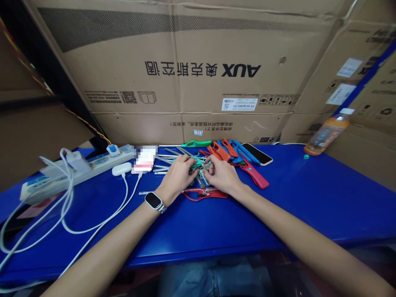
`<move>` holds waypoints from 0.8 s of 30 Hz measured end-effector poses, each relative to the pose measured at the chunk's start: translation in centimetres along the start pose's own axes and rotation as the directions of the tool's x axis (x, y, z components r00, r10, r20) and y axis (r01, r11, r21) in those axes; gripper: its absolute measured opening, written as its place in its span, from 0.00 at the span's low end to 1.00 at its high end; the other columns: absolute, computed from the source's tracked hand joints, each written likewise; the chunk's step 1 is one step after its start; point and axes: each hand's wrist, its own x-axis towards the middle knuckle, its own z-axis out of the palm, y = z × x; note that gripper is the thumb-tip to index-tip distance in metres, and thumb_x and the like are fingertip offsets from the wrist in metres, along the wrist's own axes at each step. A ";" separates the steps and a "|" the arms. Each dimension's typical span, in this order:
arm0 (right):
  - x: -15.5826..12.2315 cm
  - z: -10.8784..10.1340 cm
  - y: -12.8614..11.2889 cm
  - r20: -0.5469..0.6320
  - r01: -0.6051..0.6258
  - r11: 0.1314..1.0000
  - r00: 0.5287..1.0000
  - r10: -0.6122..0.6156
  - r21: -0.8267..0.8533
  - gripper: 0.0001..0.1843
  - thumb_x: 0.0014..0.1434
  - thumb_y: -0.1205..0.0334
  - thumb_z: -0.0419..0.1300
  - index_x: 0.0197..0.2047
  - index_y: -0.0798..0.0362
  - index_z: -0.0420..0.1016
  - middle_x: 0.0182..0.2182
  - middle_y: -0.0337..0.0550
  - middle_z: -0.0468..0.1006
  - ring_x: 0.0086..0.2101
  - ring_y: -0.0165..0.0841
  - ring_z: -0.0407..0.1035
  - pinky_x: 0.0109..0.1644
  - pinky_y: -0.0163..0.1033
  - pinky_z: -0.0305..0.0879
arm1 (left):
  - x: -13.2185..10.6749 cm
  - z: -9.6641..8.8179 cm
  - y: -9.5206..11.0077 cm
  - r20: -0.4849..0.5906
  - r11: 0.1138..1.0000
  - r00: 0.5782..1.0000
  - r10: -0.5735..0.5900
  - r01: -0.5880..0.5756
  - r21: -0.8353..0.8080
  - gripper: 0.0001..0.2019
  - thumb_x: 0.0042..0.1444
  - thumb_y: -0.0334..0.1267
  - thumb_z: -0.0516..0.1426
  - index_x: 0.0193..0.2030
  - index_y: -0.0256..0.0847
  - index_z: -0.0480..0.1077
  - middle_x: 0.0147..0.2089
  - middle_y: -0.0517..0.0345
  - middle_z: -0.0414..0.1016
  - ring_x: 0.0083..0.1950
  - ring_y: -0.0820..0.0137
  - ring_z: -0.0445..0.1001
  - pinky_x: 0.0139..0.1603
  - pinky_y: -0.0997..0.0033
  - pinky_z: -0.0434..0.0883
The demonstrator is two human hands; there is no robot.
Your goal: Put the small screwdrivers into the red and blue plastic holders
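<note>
between both hands (199, 173), green lighter (200, 166)

Big brown cardboard boxes (192, 49), their print upside down, close off the whole back behind a glossy blue table (309, 198). A white power strip (93, 165) with looping white cables (66, 194) sits at the left. An orange bottle (326, 134) lies far right.

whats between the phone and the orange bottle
Head view: mostly bare blue table, with one small green cap lying close to the bottle.
</note>
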 end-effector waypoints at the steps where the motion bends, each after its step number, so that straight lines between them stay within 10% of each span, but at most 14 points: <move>1: 0.0 0.0 0.0 -0.005 -0.001 1.000 1.000 0.001 -0.005 0.12 0.56 0.61 0.60 0.45 0.48 0.67 0.27 0.33 0.78 0.30 0.32 0.71 0.30 0.34 0.50 | 0.1 0.1 0.0 0.001 1.000 1.000 -0.018 0.018 0.002 0.03 0.59 0.34 0.60 0.36 0.36 0.72 0.37 0.51 0.70 0.42 0.60 0.69 0.41 0.63 0.69; 12: 0.2 -0.5 0.3 -0.054 0.016 1.000 0.998 -0.018 -0.024 0.11 0.58 0.64 0.56 0.46 0.47 0.70 0.24 0.31 0.74 0.27 0.30 0.69 0.29 0.34 0.49 | -0.4 -2.6 -1.0 0.045 0.947 0.997 -0.067 0.078 -0.312 0.09 0.60 0.37 0.53 0.29 0.39 0.66 0.31 0.57 0.68 0.35 0.67 0.67 0.37 0.67 0.64; 19: -1.1 -1.1 -0.4 -0.027 0.407 0.894 0.912 -0.409 0.188 0.18 0.59 0.60 0.60 0.53 0.49 0.72 0.44 0.42 0.76 0.32 0.29 0.68 0.36 0.35 0.61 | -1.1 -4.6 -0.8 0.356 0.728 0.935 0.004 0.241 -0.642 0.14 0.60 0.45 0.50 0.27 0.40 0.60 0.26 0.64 0.59 0.29 0.72 0.60 0.32 0.71 0.60; 24: -1.8 -1.1 -0.8 -0.005 0.399 0.843 0.905 -0.426 0.362 0.08 0.62 0.59 0.58 0.40 0.53 0.76 0.32 0.40 0.76 0.33 0.31 0.68 0.40 0.36 0.62 | -1.2 -5.2 -0.6 0.312 0.736 0.950 0.019 0.198 -0.648 0.16 0.62 0.46 0.50 0.27 0.40 0.62 0.27 0.62 0.62 0.30 0.71 0.62 0.33 0.71 0.63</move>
